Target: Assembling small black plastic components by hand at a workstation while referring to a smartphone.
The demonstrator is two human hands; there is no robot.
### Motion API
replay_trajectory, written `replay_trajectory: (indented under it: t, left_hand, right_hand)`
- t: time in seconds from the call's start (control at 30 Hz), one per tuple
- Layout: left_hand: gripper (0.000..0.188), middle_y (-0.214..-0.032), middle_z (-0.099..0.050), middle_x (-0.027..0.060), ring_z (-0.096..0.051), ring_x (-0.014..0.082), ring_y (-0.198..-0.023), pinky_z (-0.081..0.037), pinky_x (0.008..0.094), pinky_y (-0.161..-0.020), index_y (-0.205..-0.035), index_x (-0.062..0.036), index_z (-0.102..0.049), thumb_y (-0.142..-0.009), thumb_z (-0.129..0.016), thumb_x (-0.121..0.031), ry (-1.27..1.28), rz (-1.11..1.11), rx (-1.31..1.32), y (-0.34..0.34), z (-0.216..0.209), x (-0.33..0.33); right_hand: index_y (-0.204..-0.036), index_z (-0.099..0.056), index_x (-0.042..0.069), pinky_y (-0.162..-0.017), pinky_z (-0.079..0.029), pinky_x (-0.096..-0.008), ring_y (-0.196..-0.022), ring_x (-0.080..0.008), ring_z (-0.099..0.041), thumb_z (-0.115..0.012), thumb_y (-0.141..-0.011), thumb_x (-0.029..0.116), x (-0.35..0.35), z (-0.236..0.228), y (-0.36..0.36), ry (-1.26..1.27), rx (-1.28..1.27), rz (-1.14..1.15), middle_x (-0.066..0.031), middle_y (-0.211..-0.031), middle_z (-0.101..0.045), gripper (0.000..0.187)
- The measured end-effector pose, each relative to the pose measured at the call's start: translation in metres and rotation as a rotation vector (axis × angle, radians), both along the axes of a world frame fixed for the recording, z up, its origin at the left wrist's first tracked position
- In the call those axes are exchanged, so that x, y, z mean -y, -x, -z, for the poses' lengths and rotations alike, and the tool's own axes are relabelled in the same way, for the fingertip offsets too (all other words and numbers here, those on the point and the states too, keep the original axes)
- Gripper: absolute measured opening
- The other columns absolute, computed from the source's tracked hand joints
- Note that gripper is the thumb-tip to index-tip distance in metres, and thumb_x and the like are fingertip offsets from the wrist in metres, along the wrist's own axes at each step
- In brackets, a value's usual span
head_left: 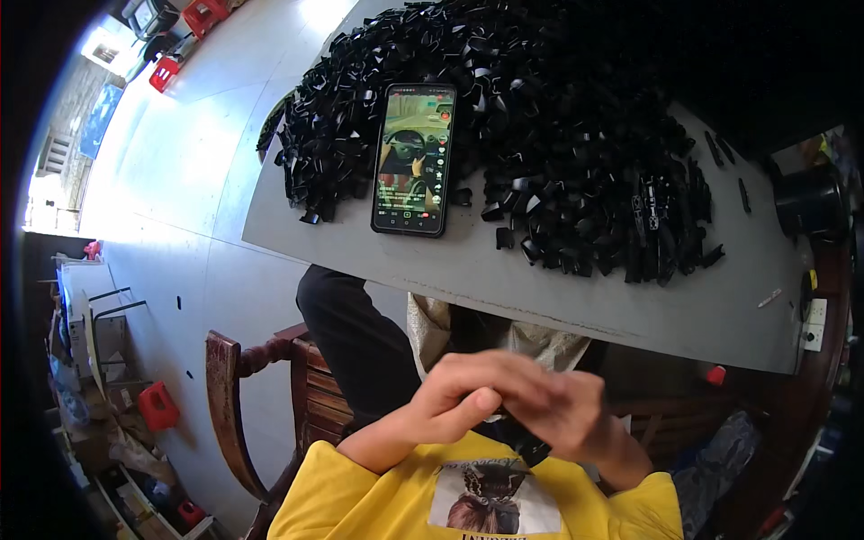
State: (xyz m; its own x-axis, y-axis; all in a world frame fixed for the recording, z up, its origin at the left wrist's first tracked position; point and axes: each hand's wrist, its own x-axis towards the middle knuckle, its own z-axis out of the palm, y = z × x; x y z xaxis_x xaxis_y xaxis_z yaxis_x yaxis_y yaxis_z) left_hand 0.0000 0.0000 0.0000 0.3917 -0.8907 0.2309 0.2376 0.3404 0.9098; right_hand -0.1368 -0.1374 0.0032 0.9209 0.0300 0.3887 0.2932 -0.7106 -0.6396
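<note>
My left hand (472,389) and my right hand (576,416) meet in front of my yellow shirt, just off the near edge of the table. The bent fingers of the left reach over onto those of the right, and they are partly blurred. A dark shape (526,439) shows just below the hands; whether they hold it cannot be made out. Beyond them, a wide heap of small black plastic pieces (540,193) covers much of the grey table (621,310). A phone (412,160) with a lit screen lies face up at the heap's near side.
A carved wooden chair (229,405) stands to the left. Pale sacking (430,328) hangs under the table edge. At the right are a black container (814,202) and a white socket strip (814,324). Boxes and red plastic items (159,405) lie on the left floor.
</note>
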Motion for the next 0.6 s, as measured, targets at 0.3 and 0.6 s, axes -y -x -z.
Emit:
replay_trajectory:
  t: [0.3,0.6]
  left_hand:
    - [0.053,-0.083,-0.069,0.0212,-0.068,0.0339,-0.082,-0.055,0.0402,-0.078,-0.077,0.0041,-0.064,-0.103,-0.035,-0.032,0.03,0.007,0.043,0.012,0.01,-0.003]
    - [0.051,-0.08,-0.069,0.0196,-0.068,0.0324,-0.08,-0.055,0.0405,-0.077,-0.078,0.0038,-0.063,-0.103,-0.035,-0.031,0.078,-0.002,0.015,0.024,0.019,-0.008]
  right_hand:
    - [-0.078,-0.064,0.006,-0.042,-0.035,-0.0286,-0.052,-0.0166,-0.048,-0.068,-0.073,0.008,-0.02,0.015,0.006,0.082,0.138,0.056,-0.0011,-0.064,-0.049,0.007]
    - [-0.079,-0.063,0.003,-0.044,-0.039,-0.0304,-0.054,-0.0202,-0.053,-0.068,-0.074,0.005,-0.025,0.02,0.021,0.051,0.096,0.041,-0.005,-0.069,-0.055,0.007]
